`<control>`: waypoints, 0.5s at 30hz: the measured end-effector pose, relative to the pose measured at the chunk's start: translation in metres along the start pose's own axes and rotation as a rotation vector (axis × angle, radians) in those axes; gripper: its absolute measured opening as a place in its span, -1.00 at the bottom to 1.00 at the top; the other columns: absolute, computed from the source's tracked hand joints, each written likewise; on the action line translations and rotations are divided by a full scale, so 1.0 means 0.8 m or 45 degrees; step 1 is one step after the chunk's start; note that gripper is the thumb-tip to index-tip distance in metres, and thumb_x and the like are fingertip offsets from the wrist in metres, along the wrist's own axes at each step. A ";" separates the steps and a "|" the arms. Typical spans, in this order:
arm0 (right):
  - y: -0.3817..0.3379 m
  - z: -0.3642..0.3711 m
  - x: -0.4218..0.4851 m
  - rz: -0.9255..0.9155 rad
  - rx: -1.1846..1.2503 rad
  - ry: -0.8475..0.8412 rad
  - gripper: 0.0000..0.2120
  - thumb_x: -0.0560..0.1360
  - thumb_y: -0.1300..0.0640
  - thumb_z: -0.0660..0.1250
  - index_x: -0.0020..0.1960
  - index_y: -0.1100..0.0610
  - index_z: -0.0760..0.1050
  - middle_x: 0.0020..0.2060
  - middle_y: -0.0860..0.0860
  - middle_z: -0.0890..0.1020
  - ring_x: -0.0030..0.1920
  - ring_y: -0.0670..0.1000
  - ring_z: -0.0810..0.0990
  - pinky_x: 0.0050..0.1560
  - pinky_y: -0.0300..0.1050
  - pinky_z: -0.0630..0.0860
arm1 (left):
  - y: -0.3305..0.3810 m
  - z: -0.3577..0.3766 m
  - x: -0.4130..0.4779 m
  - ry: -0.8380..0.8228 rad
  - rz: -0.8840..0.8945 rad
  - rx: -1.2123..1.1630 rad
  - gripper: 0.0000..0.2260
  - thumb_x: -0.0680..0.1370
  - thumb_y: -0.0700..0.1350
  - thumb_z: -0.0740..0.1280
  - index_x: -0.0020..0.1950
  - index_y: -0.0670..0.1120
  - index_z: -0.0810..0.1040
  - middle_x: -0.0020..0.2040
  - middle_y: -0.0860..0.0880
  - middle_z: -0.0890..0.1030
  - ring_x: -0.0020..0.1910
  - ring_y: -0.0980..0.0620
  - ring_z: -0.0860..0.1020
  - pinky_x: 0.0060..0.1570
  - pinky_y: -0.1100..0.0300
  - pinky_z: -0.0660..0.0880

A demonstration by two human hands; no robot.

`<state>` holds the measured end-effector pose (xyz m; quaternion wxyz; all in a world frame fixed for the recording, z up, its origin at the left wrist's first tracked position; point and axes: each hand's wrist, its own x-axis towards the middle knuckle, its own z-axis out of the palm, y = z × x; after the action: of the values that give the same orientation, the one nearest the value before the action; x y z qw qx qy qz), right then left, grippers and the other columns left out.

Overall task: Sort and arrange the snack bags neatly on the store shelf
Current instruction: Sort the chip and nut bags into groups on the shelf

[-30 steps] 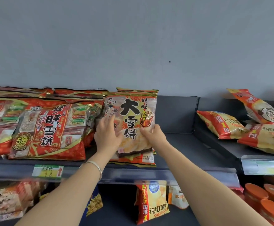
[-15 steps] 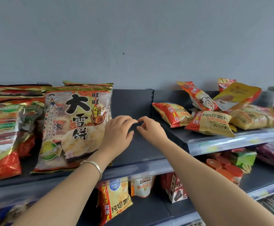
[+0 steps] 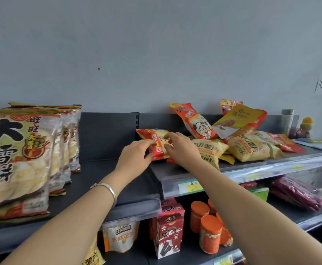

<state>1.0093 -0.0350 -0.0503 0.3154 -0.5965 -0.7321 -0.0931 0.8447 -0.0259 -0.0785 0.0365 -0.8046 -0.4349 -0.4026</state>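
Both bare forearms are stretched forward, the left from 7 o'clock, the right from 5 o'clock, converging near centre. The left hand is held palm-down, fingers and thumb pinched on a red-and-yellow chip bag. The right hand is curled onto it at the left's 3 o'clock.

Soft, even, fairly bright light; pale glare on the price rail at 3 o'clock; edges bend and blur slightly.
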 end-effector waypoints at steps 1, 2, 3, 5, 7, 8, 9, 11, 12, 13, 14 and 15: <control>0.012 -0.005 0.002 -0.017 0.005 0.005 -0.70 0.57 0.06 0.24 0.29 0.06 0.47 0.18 0.05 0.55 0.14 0.12 0.55 0.02 0.05 0.54 | 0.007 0.008 0.006 -0.009 -0.019 -0.008 -0.68 0.56 -0.10 0.28 0.32 -0.03 0.46 0.11 0.03 0.60 0.14 0.00 0.50 0.11 0.04 0.46; 0.022 -0.010 0.004 -0.035 0.005 0.012 -0.70 0.58 0.06 0.24 0.30 0.06 0.46 0.17 0.05 0.55 0.13 0.11 0.55 0.01 0.04 0.55 | 0.012 0.014 0.012 -0.017 -0.044 -0.017 -0.69 0.56 -0.10 0.28 0.32 -0.02 0.46 0.11 0.02 0.59 0.13 0.00 0.50 0.11 0.03 0.46; 0.032 -0.015 0.007 -0.047 0.002 0.018 -0.70 0.58 0.05 0.24 0.30 0.06 0.46 0.15 0.05 0.56 0.12 0.09 0.55 0.00 0.05 0.56 | 0.016 0.020 0.018 -0.025 -0.079 -0.037 -0.69 0.56 -0.10 0.28 0.31 -0.01 0.46 0.11 0.02 0.59 0.13 -0.01 0.50 0.11 0.01 0.47; 0.050 -0.022 0.014 -0.054 -0.009 0.027 -0.70 0.59 0.03 0.23 0.30 0.05 0.46 0.14 0.04 0.57 0.09 0.07 0.57 -0.01 0.06 0.58 | 0.021 0.029 0.029 -0.026 -0.165 -0.116 -0.69 0.56 -0.11 0.29 0.31 0.00 0.46 0.11 0.03 0.58 0.14 0.00 0.50 0.13 -0.01 0.48; 0.065 -0.026 0.023 -0.041 -0.012 0.004 -0.69 0.59 0.03 0.24 0.30 0.06 0.45 0.14 0.04 0.57 0.08 0.06 0.57 0.01 0.05 0.59 | 0.024 0.036 0.040 -0.027 -0.257 -0.214 -0.68 0.56 -0.15 0.30 0.31 0.00 0.45 0.14 0.02 0.56 0.18 0.02 0.48 0.15 0.04 0.47; 0.071 -0.028 0.029 -0.030 -0.009 -0.024 -0.69 0.58 0.04 0.24 0.31 0.07 0.45 0.15 0.04 0.57 0.08 0.06 0.57 0.03 0.03 0.59 | 0.024 0.038 0.046 -0.034 -0.305 -0.264 -0.67 0.56 -0.16 0.30 0.32 -0.01 0.44 0.16 0.00 0.55 0.21 0.01 0.47 0.14 0.08 0.46; 0.076 -0.029 0.036 -0.023 -0.007 -0.057 -0.68 0.58 0.04 0.24 0.32 0.07 0.44 0.15 0.05 0.56 0.09 0.07 0.57 0.03 0.03 0.59 | 0.023 0.041 0.053 -0.042 -0.354 -0.316 -0.66 0.56 -0.17 0.30 0.32 -0.02 0.43 0.18 -0.02 0.54 0.22 0.01 0.46 0.10 0.13 0.44; 0.083 -0.029 0.049 -0.024 -0.011 -0.124 -0.66 0.59 0.04 0.24 0.34 0.07 0.41 0.17 0.07 0.55 0.10 0.07 0.56 0.04 0.01 0.59 | 0.017 0.046 0.066 -0.044 -0.442 -0.413 -0.67 0.56 -0.19 0.30 0.32 -0.05 0.41 0.18 -0.04 0.52 0.21 0.00 0.45 0.00 0.21 0.39; 0.085 -0.028 0.057 -0.028 -0.016 -0.154 -0.65 0.59 0.04 0.23 0.36 0.06 0.40 0.18 0.07 0.54 0.11 0.08 0.56 0.04 0.00 0.58 | 0.012 0.050 0.074 -0.036 -0.474 -0.443 -0.68 0.57 -0.18 0.29 0.32 -0.05 0.41 0.16 -0.04 0.50 0.20 0.00 0.44 -0.08 0.26 0.39; 0.088 -0.027 0.064 -0.032 -0.020 -0.183 -0.64 0.59 0.04 0.24 0.37 0.06 0.39 0.19 0.07 0.54 0.12 0.07 0.56 0.05 -0.03 0.58 | 0.008 0.053 0.082 -0.025 -0.496 -0.460 -0.70 0.58 -0.18 0.28 0.31 -0.05 0.41 0.16 -0.03 0.49 0.17 0.02 0.44 -0.17 0.31 0.38; 0.090 -0.025 0.071 -0.039 -0.026 -0.204 -0.63 0.59 0.03 0.24 0.38 0.06 0.38 0.20 0.06 0.54 0.14 0.07 0.55 0.05 -0.05 0.57 | 0.003 0.057 0.090 -0.018 -0.510 -0.466 -0.70 0.58 -0.18 0.28 0.31 -0.05 0.41 0.16 -0.02 0.47 0.15 0.04 0.43 -0.23 0.35 0.36; 0.092 -0.023 0.079 -0.044 -0.030 -0.222 -0.62 0.59 0.03 0.24 0.38 0.06 0.38 0.21 0.07 0.54 0.15 0.07 0.55 0.06 -0.06 0.57 | -0.003 0.061 0.098 -0.017 -0.523 -0.464 -0.69 0.58 -0.17 0.28 0.32 -0.05 0.40 0.18 -0.03 0.46 0.14 0.05 0.42 -0.24 0.36 0.37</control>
<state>1.0784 0.0268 -0.0175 0.2418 -0.5932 -0.7659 -0.0549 0.8961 0.0478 -0.0588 -0.1942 -0.6954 -0.5097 -0.4679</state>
